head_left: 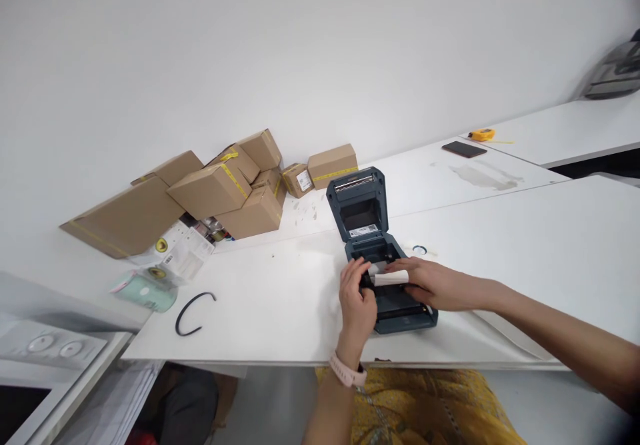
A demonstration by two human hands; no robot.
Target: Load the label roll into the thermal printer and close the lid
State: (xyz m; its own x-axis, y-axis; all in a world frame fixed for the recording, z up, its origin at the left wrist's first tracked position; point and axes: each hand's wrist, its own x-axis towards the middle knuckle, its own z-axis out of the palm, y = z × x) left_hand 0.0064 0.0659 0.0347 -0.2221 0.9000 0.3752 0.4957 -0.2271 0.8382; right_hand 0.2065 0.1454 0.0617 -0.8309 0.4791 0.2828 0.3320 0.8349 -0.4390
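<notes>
A dark blue-grey label printer [406, 322] stands near the table's front edge, its lid [357, 195] swung up and back. A small roll of white label paper [391, 278] lies across its inner bay. My left hand [357, 302] is curled over the printer's left side, with fingertips inside by the roll's left end. My right hand [440, 285] reaches in from the right, its fingers closed around the roll's right end. Some of the right fingertips are hidden behind the paper and inside the bay.
Several cardboard boxes [250, 212] are piled against the wall at the back left. A black headband [183, 315] and a mint-green pouch [145, 292] lie at left. A phone [464, 149] and a yellow tape measure [481, 134] lie at back right. A blue ring [419, 250] is beside the printer.
</notes>
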